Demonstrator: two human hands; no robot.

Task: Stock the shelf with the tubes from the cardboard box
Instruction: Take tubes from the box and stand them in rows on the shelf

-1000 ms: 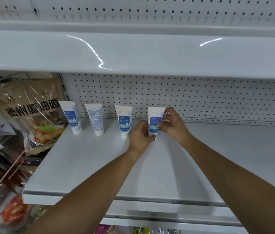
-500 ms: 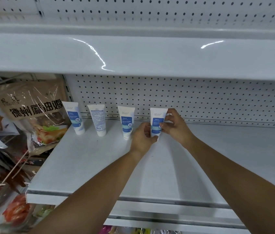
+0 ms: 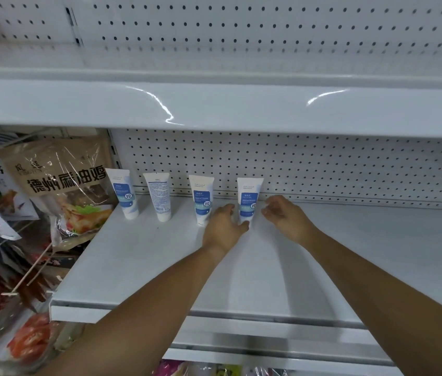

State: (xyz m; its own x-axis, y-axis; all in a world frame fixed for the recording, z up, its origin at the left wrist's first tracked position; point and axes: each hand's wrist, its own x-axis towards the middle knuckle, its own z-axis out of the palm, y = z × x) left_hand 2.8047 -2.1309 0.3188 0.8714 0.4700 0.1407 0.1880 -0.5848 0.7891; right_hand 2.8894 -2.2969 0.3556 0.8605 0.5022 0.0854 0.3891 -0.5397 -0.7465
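On shelf [image 3: 160, 267], rightmost tube [image 3: 249, 196] stands upright, cap-down.

Brown snack bag [image 3: 60, 185], left side.

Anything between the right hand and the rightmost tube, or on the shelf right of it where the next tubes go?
Nothing visible. The right hand hovers right of the rightmost tube, only a gap between them; the left hand sits at the tube's base on the other side. No item shows on the shelf to its right.
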